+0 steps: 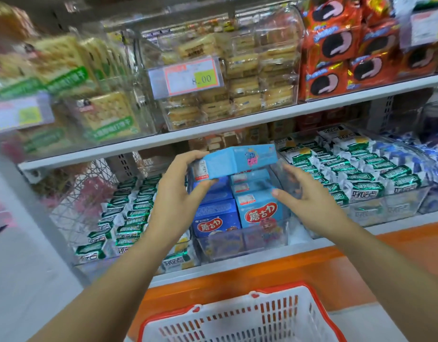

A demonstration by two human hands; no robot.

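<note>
Just above clear bin of boxes, left hand grips blue box

Both forearms were bare, extended forward and upward from the lower corners, converging toward centre. Left hand was raised with its back to the camera; fingers curled over the top edge of a light-blue box, another digit pressed beneath, gripping its end. Right hand was near, palm turned leftward, fingers loosely spread and part-curled, holding nothing, apart from the left hand
</note>
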